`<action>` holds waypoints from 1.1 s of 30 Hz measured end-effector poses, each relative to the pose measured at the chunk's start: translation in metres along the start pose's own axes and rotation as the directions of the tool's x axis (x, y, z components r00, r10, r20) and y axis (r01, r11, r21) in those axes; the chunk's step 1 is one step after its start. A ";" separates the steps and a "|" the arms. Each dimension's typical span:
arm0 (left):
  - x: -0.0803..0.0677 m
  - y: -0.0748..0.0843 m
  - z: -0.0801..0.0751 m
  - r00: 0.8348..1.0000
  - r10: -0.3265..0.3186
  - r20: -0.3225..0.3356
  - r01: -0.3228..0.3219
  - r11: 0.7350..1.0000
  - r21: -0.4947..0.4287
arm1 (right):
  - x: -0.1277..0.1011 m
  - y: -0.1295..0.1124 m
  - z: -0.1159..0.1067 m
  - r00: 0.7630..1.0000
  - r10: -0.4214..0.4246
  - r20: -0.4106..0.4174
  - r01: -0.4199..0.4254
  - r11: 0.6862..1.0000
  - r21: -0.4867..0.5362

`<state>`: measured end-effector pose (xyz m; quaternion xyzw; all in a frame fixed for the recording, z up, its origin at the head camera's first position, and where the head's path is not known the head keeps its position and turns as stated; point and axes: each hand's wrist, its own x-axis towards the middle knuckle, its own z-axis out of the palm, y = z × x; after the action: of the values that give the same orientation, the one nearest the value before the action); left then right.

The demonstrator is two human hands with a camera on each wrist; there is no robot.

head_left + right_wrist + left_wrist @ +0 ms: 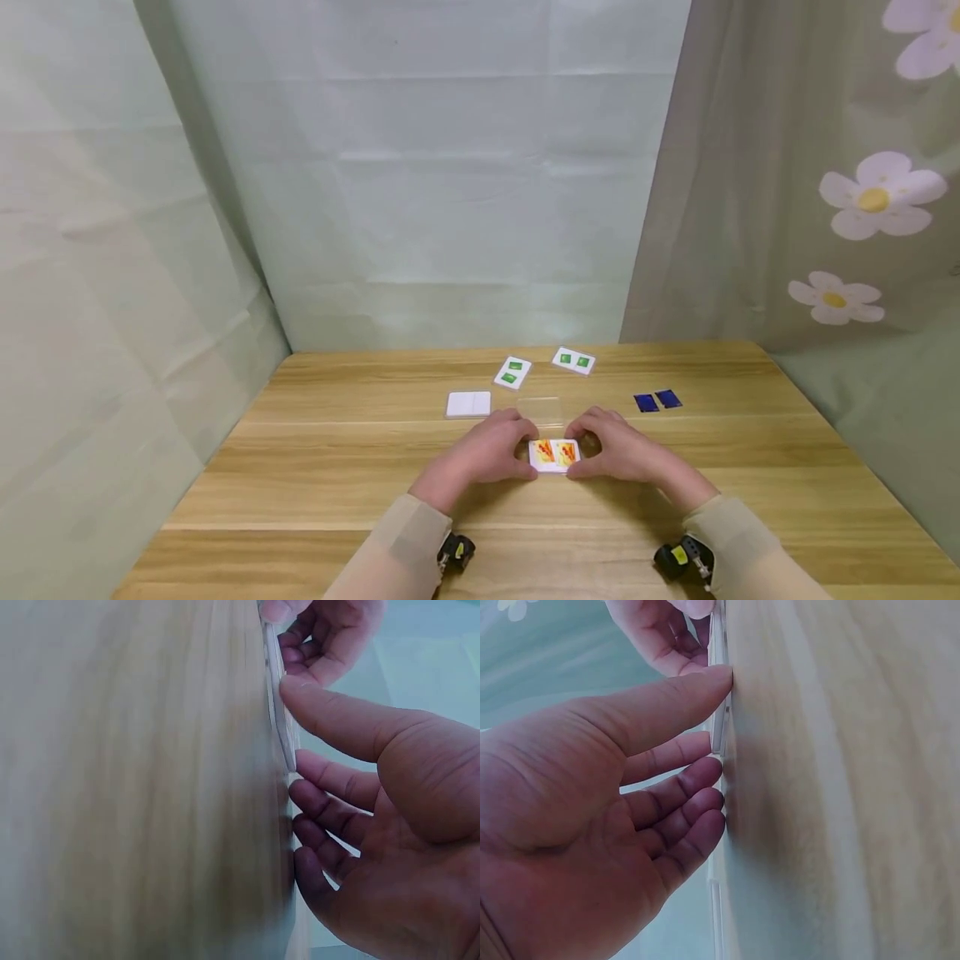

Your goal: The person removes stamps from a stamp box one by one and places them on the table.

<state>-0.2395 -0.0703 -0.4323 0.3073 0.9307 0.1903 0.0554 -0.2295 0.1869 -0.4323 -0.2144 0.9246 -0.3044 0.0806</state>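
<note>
Left hand (491,448) and right hand (624,448) each gripped one end of a picture card (555,457), which lay low at the wooden surface (555,533), contact unclear, clear plastic piece (540,410) just beyond, two green-printed cards farther back.

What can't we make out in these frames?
Head view: markings on the dark blue pieces, too small.
Head view: full shape of the top-right flower, cut off by the frame edge.
Left wrist view: rest of the right hand, cut off at top.
Wrist views: printed face of the orange-pictured card, seen edge-on.
</note>
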 end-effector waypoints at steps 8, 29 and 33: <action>0.003 0.004 0.001 1.000 -0.013 0.005 0.013 1.000 -0.006 | 0.001 0.012 -0.010 0.999 0.040 -0.023 -0.039 0.999 0.031; 0.008 0.002 0.002 1.000 -0.010 -0.006 0.010 1.000 -0.022 | 0.007 0.008 -0.011 0.996 0.083 -0.044 -0.083 0.997 0.009; 0.008 0.002 0.002 1.000 -0.013 -0.003 0.012 1.000 -0.022 | 0.009 0.009 -0.010 0.995 0.085 -0.042 -0.085 0.996 0.010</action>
<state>-0.2444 -0.0633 -0.4335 0.3006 0.9305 0.2008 0.0587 -0.2434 0.1946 -0.4291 -0.1681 0.9331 -0.3090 0.0747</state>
